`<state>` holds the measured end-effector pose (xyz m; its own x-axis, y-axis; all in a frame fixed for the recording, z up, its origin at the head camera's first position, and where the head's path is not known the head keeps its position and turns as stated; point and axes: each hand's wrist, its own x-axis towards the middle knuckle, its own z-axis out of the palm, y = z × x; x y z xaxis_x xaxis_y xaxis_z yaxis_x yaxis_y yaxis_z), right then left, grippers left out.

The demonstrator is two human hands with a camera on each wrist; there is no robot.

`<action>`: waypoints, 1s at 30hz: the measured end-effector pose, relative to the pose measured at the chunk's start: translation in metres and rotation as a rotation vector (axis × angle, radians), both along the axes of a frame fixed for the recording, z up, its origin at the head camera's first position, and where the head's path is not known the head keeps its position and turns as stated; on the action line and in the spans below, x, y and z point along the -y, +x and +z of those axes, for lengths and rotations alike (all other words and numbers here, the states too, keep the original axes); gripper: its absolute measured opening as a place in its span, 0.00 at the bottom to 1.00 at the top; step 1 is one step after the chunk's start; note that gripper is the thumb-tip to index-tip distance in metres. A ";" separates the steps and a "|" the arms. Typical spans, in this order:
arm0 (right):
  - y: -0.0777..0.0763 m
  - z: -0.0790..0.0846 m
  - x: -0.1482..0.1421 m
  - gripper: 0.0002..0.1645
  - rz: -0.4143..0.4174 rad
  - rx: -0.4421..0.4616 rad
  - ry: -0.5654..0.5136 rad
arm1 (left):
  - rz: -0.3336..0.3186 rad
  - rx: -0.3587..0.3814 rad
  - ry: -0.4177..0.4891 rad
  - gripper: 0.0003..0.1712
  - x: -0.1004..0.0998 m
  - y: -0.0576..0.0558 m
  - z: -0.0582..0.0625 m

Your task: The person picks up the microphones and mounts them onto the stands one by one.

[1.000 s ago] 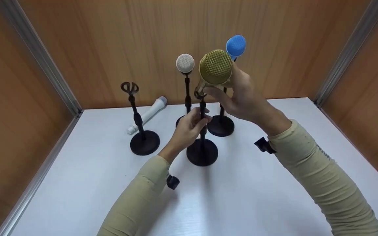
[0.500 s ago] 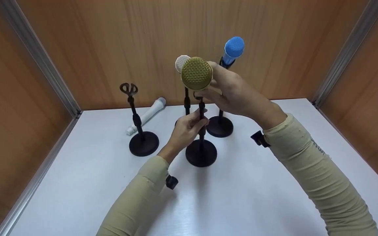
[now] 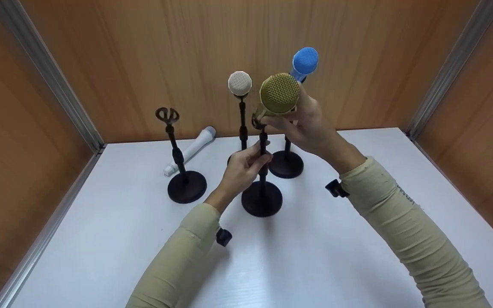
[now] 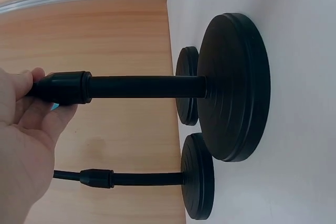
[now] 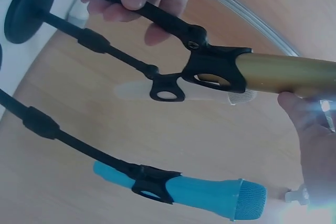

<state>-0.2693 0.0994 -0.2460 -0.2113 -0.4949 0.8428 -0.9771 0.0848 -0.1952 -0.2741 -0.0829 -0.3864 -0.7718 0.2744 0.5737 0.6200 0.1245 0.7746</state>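
My left hand (image 3: 239,172) grips the pole of the front black microphone stand (image 3: 262,200), which stands upright on its round base. In the left wrist view, the fingers (image 4: 52,124) close round the pole's thicker collar. My right hand (image 3: 315,130) holds a gold microphone (image 3: 280,93) near the top of this stand, its mesh head facing the head camera. The right wrist view shows the gold body's lower end inside the stand's clip (image 5: 220,66); the thumb or a finger (image 5: 294,108) touches the body.
Behind, a blue microphone (image 3: 305,60) and a white microphone (image 3: 239,83) sit in stands. At left stands a black stand (image 3: 187,187) with a bare clip (image 3: 167,115). Another white microphone (image 3: 193,147) lies behind it on the white table (image 3: 114,239). Wooden panels (image 3: 165,51) enclose the table.
The gold microphone's head swung left over the white one, then back right with my right hand. My left hand has kept its grip on the stand.
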 end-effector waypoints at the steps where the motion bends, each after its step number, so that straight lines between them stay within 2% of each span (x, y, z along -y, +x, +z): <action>1: 0.000 -0.001 0.000 0.32 -0.002 0.007 -0.005 | -0.001 -0.008 -0.003 0.19 0.001 0.000 0.000; 4: -0.001 0.001 0.001 0.32 -0.005 0.031 0.010 | -0.007 -0.021 -0.040 0.21 0.003 0.000 -0.001; 9: 0.006 0.014 -0.003 0.33 -0.021 0.030 0.098 | -0.035 0.053 -0.147 0.28 0.002 0.006 0.000; 13: 0.015 0.023 -0.008 0.33 -0.047 -0.028 0.147 | -0.023 0.093 -0.214 0.21 -0.002 0.005 0.004; 18: 0.025 0.021 -0.011 0.33 -0.092 -0.081 0.150 | -0.036 0.121 -0.262 0.17 -0.006 0.004 0.007; 25: 0.022 0.020 -0.009 0.29 -0.072 0.029 0.122 | -0.039 0.162 -0.250 0.16 -0.002 0.006 0.008; 30: 0.017 0.018 -0.004 0.29 -0.052 0.051 0.123 | -0.027 0.170 -0.248 0.17 0.002 0.007 0.008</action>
<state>-0.2519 0.1030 -0.2276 -0.2803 -0.5811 0.7640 -0.9598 0.1615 -0.2293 -0.2669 -0.0847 -0.3780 -0.8414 0.4119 0.3498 0.4900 0.3083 0.8154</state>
